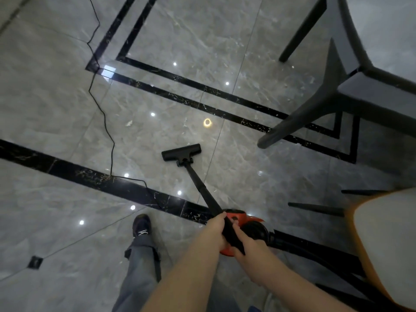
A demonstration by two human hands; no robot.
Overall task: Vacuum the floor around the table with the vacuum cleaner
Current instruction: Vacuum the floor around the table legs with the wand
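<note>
both hands grip the black wand (pixel 198 181) of a vacuum cleaner, the left hand (pixel 217 230) closed around it higher up and the right hand (pixel 244 239) clenched on it just below, nearer the body. the wand slants forward and left down to a flat black floor head (pixel 181 152) resting on the glossy grey marble floor (pixel 56 109), between two black inlaid border bands. beneath the hands sits the cleaner's red and black canister (pixel 245 221), straddling the nearer band. no brand or lettering can be read on the machine. a thin black power cord (pixel 101 109) snakes across the tiles from the top left towards the canister. a dark shoe (pixel 141 225) and grey trouser leg (pixel 139 266) stand to the left. a dark chair (pixel 337 86) is at upper right, an orange-edged chair (pixel 382 244) at lower right.
</note>
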